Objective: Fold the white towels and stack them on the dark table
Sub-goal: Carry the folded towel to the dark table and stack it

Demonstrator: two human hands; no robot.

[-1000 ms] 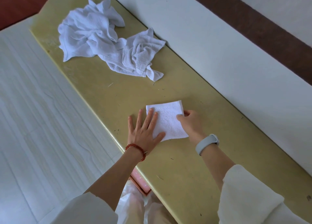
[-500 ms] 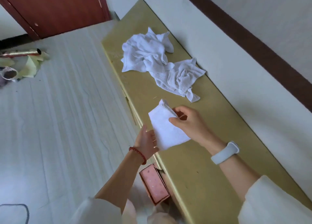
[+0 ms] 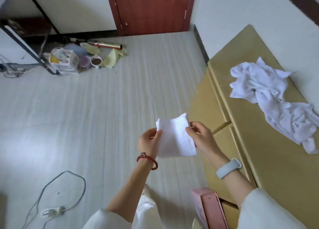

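Note:
A small folded white towel (image 3: 175, 139) hangs in the air over the pale floor, left of the yellow cabinet top (image 3: 255, 151). My left hand (image 3: 149, 143) pinches its left edge and my right hand (image 3: 202, 137) pinches its right edge. A heap of crumpled white towels (image 3: 274, 97) lies on the yellow top at the right, against the wall. A dark table edge (image 3: 22, 38) with black legs shows at the far upper left.
A red-brown door (image 3: 151, 9) stands at the far end. Clutter of cups, papers and a container (image 3: 82, 57) lies on the floor by the dark table's leg. A grey cable with a plug (image 3: 57, 209) trails near my feet. A pink box (image 3: 207, 206) leans beside the cabinet.
The folded towel left the yellow top and now hangs over the floor in both hands. My view swung left, bringing the door, floor clutter and dark table into sight.

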